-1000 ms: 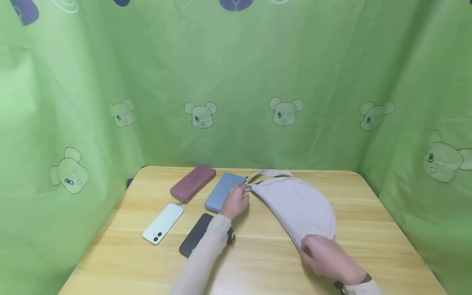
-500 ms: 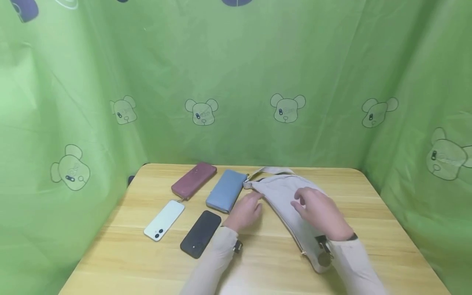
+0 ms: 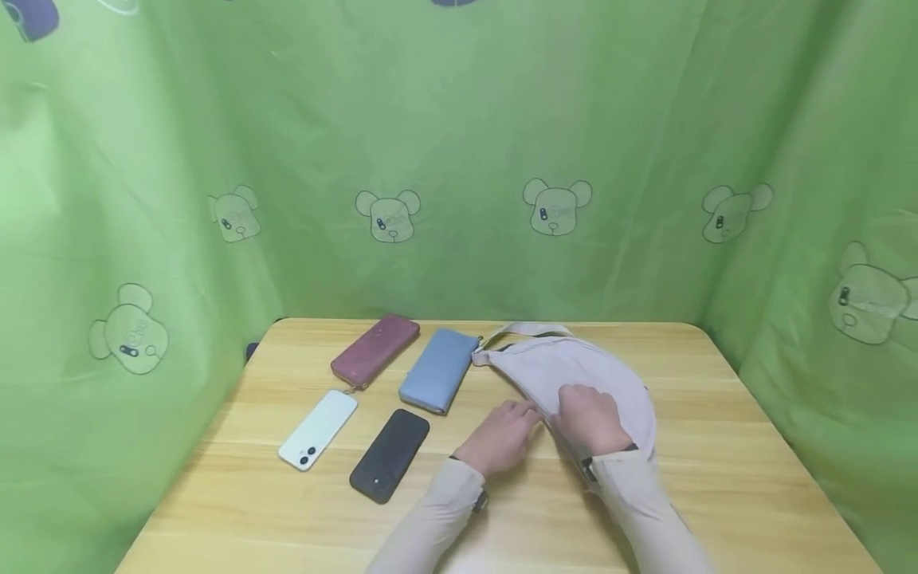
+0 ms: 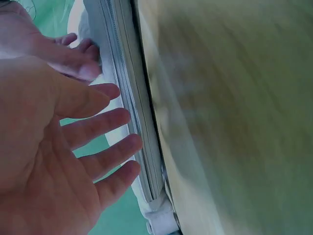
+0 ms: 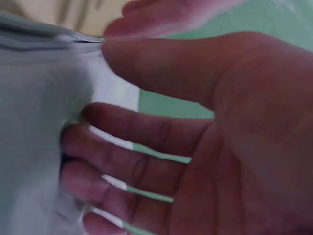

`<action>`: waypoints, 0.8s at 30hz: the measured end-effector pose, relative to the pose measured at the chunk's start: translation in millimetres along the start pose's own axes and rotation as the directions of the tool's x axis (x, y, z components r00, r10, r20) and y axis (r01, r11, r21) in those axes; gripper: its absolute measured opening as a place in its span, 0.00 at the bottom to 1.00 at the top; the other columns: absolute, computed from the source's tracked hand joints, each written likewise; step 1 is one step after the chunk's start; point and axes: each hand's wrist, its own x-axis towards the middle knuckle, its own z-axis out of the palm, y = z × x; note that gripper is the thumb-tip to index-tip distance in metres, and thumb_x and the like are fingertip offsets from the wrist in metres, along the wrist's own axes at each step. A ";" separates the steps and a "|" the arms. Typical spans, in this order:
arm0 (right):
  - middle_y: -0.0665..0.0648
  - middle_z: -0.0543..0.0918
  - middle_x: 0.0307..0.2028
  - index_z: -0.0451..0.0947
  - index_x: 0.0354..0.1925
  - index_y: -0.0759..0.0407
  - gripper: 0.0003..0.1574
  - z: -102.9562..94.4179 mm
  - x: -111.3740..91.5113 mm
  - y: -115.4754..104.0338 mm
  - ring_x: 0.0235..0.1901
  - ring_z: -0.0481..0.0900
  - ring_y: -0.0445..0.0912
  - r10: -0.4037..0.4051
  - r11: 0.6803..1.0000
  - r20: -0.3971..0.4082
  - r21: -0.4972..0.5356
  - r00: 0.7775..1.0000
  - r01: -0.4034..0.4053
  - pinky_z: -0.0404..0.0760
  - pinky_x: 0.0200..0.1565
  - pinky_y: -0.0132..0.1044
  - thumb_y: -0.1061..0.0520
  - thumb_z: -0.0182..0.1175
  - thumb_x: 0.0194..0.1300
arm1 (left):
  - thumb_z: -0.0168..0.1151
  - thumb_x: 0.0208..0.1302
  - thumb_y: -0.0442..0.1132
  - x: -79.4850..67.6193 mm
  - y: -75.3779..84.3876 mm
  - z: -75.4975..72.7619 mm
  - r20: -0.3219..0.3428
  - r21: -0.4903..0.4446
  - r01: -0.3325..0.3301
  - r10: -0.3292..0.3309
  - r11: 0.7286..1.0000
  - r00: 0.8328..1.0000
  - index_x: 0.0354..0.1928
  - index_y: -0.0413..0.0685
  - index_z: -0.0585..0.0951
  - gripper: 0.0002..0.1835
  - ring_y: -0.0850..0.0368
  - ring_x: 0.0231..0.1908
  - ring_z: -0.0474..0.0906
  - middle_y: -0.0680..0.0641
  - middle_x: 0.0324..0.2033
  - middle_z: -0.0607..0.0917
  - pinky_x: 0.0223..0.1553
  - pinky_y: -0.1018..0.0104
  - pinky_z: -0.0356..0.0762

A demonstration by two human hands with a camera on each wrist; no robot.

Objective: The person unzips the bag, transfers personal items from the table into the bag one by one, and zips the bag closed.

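Note:
A pale grey crescent-shaped shoulder bag (image 3: 602, 367) lies on the table, its zipped edge facing the front left. My left hand (image 3: 502, 437) is at the middle of that edge. In the left wrist view its spread fingers (image 4: 105, 128) lie beside or against the zip (image 4: 128, 93). My right hand (image 3: 591, 418) is over the bag's front half. In the right wrist view its slightly bent fingertips (image 5: 78, 142) touch the bag cloth, and the thumb reaches the zipped edge, with a gap between thumb and fingers. The bag's near end is partly hidden by the right forearm.
Left of the bag lie a blue wallet (image 3: 440, 371), a plum wallet (image 3: 376, 351), a white phone (image 3: 319, 430) and a black phone (image 3: 390, 456). A green curtain (image 3: 459, 271) surrounds the wooden table (image 3: 237, 510) at the back and sides.
My left hand has let go of the bag's far-left tip and moved nearer along the zipped edge. My right hand has left the near end, lifted over the bag, and come down beside the left.

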 end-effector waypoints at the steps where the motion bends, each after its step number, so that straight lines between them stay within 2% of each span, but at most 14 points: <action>1: 0.60 0.85 0.28 0.81 0.32 0.63 0.10 1.3 0.5 -0.6 0.30 0.83 0.57 0.008 1.000 0.016 -0.011 1.000 -0.008 0.82 0.35 0.57 0.56 0.68 0.59 | 0.56 0.75 0.37 0.2 0.7 0.8 0.010 0.004 0.001 -0.001 1.000 1.000 0.65 0.50 0.79 0.20 0.48 0.63 0.79 0.48 0.64 0.81 0.65 0.56 0.79; 8: 0.63 0.86 0.33 0.80 0.34 0.63 0.11 11.9 5.6 1.8 0.34 0.84 0.62 0.056 0.998 0.057 -0.043 0.997 -0.054 0.81 0.39 0.60 0.59 0.70 0.53 | 0.57 0.71 0.37 0.2 7.9 2.8 0.032 0.073 -0.024 0.022 0.997 0.999 0.63 0.52 0.79 0.19 0.50 0.60 0.79 0.50 0.60 0.81 0.56 0.58 0.83; 15: 0.65 0.85 0.33 0.79 0.34 0.63 0.09 15.3 11.2 1.7 0.33 0.83 0.62 0.048 0.998 0.051 -0.039 0.998 -0.046 0.82 0.38 0.61 0.63 0.67 0.52 | 0.56 0.74 0.43 -4.8 12.9 -3.6 0.060 0.106 -0.001 -0.006 0.994 0.998 0.65 0.56 0.77 0.19 0.52 0.59 0.79 0.51 0.60 0.80 0.56 0.60 0.81; 21: 0.64 0.84 0.30 0.78 0.33 0.64 0.07 10.1 10.1 4.0 0.29 0.82 0.60 0.032 0.999 -0.025 -0.021 0.999 -0.032 0.81 0.34 0.59 0.62 0.66 0.55 | 0.51 0.77 0.51 -7.5 17.9 -1.7 0.132 0.115 0.025 -0.040 0.993 0.990 0.73 0.65 0.71 0.25 0.53 0.61 0.75 0.50 0.61 0.78 0.60 0.59 0.77; 24: 0.65 0.83 0.27 0.78 0.29 0.63 0.07 2.8 6.7 3.8 0.26 0.81 0.60 0.029 1.000 -0.069 -0.003 0.997 -0.029 0.81 0.31 0.58 0.60 0.64 0.60 | 0.49 0.78 0.56 -9.0 22.2 -0.3 0.166 0.132 0.043 -0.065 0.990 0.984 0.75 0.69 0.69 0.26 0.51 0.65 0.71 0.48 0.67 0.74 0.63 0.58 0.75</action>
